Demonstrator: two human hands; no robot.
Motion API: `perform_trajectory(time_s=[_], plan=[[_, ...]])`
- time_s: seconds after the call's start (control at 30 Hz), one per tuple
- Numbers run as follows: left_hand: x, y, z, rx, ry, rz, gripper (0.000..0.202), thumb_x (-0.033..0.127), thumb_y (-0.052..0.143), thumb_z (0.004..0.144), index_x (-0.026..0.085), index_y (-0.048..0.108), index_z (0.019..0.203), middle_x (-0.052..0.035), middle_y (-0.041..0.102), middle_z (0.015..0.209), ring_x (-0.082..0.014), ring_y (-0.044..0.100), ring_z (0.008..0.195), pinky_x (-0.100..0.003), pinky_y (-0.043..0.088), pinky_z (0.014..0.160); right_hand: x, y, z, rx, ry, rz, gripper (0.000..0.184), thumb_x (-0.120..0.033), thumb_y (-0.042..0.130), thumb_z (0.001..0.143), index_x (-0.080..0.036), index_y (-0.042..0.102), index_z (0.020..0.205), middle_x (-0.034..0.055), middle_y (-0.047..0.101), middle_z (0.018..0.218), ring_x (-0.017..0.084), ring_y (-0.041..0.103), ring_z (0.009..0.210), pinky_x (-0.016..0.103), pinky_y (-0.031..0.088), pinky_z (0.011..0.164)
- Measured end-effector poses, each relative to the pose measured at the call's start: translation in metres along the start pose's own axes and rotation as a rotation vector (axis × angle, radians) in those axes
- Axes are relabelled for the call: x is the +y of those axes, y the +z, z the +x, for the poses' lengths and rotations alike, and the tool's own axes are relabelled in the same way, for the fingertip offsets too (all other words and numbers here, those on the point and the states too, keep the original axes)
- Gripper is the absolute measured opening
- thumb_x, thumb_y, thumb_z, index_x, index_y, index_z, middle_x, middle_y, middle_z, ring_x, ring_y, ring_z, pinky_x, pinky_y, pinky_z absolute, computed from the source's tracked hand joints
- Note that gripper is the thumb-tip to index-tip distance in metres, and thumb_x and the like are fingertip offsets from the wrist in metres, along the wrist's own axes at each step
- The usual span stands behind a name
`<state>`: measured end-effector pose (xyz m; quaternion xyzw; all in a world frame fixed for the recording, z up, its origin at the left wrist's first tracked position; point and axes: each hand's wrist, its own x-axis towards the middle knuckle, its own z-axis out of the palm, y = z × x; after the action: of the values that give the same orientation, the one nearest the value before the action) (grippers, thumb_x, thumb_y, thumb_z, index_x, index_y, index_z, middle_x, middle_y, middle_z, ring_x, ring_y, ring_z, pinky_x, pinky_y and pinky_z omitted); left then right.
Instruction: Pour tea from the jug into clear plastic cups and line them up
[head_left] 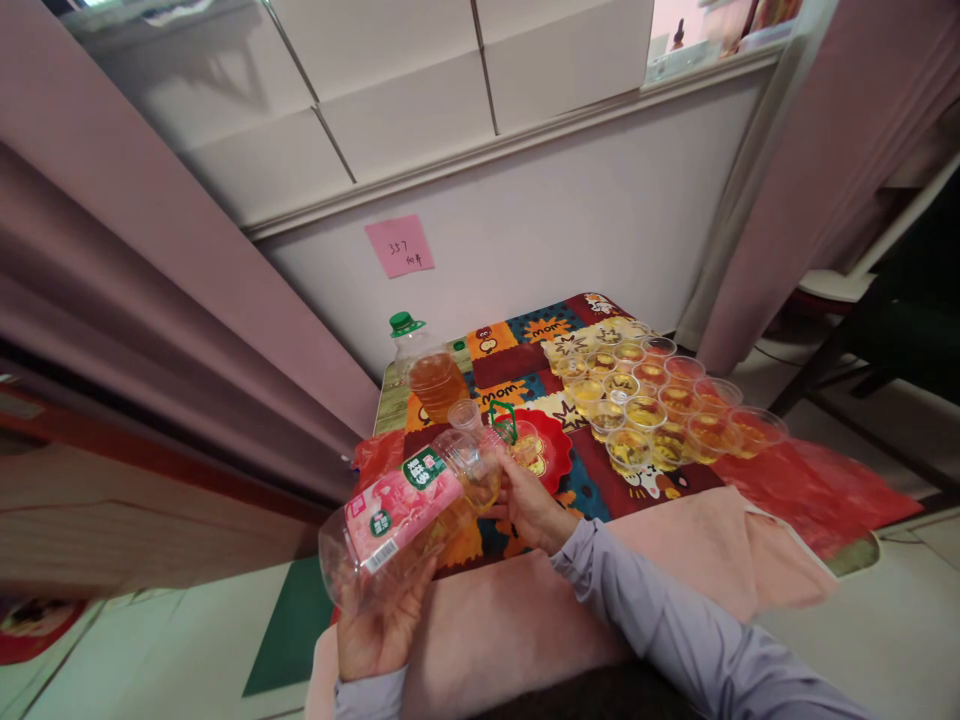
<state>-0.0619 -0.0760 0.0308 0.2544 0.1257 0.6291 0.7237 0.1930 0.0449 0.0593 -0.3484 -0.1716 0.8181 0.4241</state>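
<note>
A large clear plastic juice bottle point(405, 510) with a pink label lies tilted across my hands, its neck pointing right and away. My left hand point(382, 620) supports its base from below. My right hand point(529, 500) is closed around it near the neck, where some amber liquid has gathered. A green plastic handle point(504, 422) shows at the neck end, above a red scalloped plate point(559, 450). A small clear cup point(465, 414) is just behind the bottle's shoulder. The fingers of my right hand are partly hidden.
Several clear cups of amber liquid point(645, 410) stand close together on the right of the patterned table point(487, 385). Behind the held bottle is another bottle with a green cap point(435, 380). Red plastic sheeting point(825, 490) hangs at the right; a pink cloth point(637, 560) covers the front edge.
</note>
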Motion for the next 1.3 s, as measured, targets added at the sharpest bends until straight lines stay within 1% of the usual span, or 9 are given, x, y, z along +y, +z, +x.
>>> perform_trajectory(time_s=[0.2, 0.3, 0.4, 0.53, 0.7, 0.83, 1.03, 1.2, 1.3], plan=[[0.000, 0.003, 0.001, -0.053, -0.021, 0.003, 0.056, 0.048, 0.043, 0.113, 0.031, 0.059, 0.163, -0.0156, 0.060, 0.163, -0.0357, 0.052, 0.155, -0.051, 0.041, 0.128, 0.001, -0.002, 0.002, -0.007, -0.004, -0.007, 0.040, -0.060, 0.066, 0.105, -0.024, 0.075, 0.119, 0.0055, 0.086, 0.108, 0.019, 0.082, 0.082, 0.027, 0.064, 0.061], [0.000, 0.002, 0.002, -0.077, -0.021, -0.038, 0.057, 0.048, 0.045, 0.112, 0.030, 0.057, 0.165, -0.0178, 0.059, 0.164, -0.0376, 0.050, 0.156, -0.053, 0.039, 0.129, 0.001, -0.003, 0.002, -0.011, 0.001, -0.021, 0.040, -0.060, 0.064, 0.106, -0.024, 0.076, 0.118, 0.0056, 0.086, 0.105, 0.019, 0.081, 0.080, 0.028, 0.064, 0.062], [0.001, -0.002, 0.000, -0.052, -0.011, -0.013, 0.055, 0.046, 0.046, 0.112, 0.031, 0.060, 0.163, -0.0169, 0.058, 0.165, -0.0390, 0.050, 0.155, -0.055, 0.040, 0.128, 0.001, -0.003, 0.003, -0.008, 0.000, -0.026, 0.042, -0.062, 0.067, 0.104, -0.023, 0.076, 0.116, 0.0058, 0.086, 0.101, 0.019, 0.080, 0.077, 0.029, 0.064, 0.063], [0.003, -0.006, -0.002, -0.024, -0.012, 0.088, 0.055, 0.047, 0.051, 0.111, 0.032, 0.060, 0.162, -0.0140, 0.059, 0.164, -0.0373, 0.052, 0.154, -0.051, 0.042, 0.127, 0.000, -0.002, 0.002, -0.028, -0.005, -0.021, 0.043, -0.064, 0.068, 0.103, -0.023, 0.076, 0.116, 0.0047, 0.085, 0.100, 0.018, 0.080, 0.076, 0.028, 0.064, 0.061], [0.001, 0.003, 0.002, -0.054, -0.004, 0.028, 0.053, 0.043, 0.050, 0.111, 0.030, 0.062, 0.161, -0.0150, 0.058, 0.164, -0.0388, 0.051, 0.153, -0.053, 0.043, 0.126, -0.002, -0.001, 0.001, -0.007, 0.007, -0.018, 0.041, -0.061, 0.067, 0.105, -0.023, 0.075, 0.117, 0.0049, 0.086, 0.102, 0.018, 0.080, 0.074, 0.028, 0.064, 0.060], [-0.001, 0.011, 0.004, -0.066, 0.008, 0.041, 0.056, 0.048, 0.047, 0.112, 0.024, 0.064, 0.159, -0.0178, 0.060, 0.161, -0.0401, 0.053, 0.150, -0.050, 0.045, 0.125, -0.001, 0.000, 0.001, -0.004, -0.003, -0.005, 0.040, -0.060, 0.070, 0.103, -0.024, 0.077, 0.118, 0.0052, 0.086, 0.106, 0.019, 0.081, 0.078, 0.029, 0.065, 0.062], [0.000, 0.012, 0.004, -0.058, -0.028, 0.060, 0.054, 0.047, 0.048, 0.111, 0.031, 0.062, 0.161, -0.0142, 0.057, 0.164, -0.0380, 0.051, 0.153, -0.049, 0.043, 0.126, 0.000, 0.001, 0.003, 0.004, 0.020, -0.018, 0.040, -0.057, 0.058, 0.110, -0.024, 0.079, 0.119, 0.0063, 0.086, 0.109, 0.018, 0.081, 0.080, 0.029, 0.065, 0.064], [0.000, 0.010, 0.005, -0.082, -0.059, -0.022, 0.057, 0.048, 0.046, 0.111, 0.033, 0.056, 0.165, -0.0156, 0.053, 0.167, -0.0387, 0.045, 0.156, -0.052, 0.038, 0.129, 0.001, -0.001, 0.004, -0.026, 0.003, -0.018, 0.044, -0.066, 0.069, 0.102, -0.025, 0.080, 0.115, 0.0058, 0.086, 0.109, 0.019, 0.081, 0.084, 0.029, 0.065, 0.066], [-0.001, 0.013, 0.007, -0.111, -0.057, -0.027, 0.060, 0.050, 0.047, 0.111, 0.028, 0.056, 0.166, -0.0175, 0.049, 0.168, -0.0401, 0.043, 0.157, -0.051, 0.039, 0.129, 0.000, -0.001, 0.005, -0.022, 0.005, -0.016, 0.045, -0.067, 0.071, 0.100, -0.024, 0.079, 0.114, 0.0059, 0.086, 0.107, 0.019, 0.080, 0.081, 0.028, 0.064, 0.065]])
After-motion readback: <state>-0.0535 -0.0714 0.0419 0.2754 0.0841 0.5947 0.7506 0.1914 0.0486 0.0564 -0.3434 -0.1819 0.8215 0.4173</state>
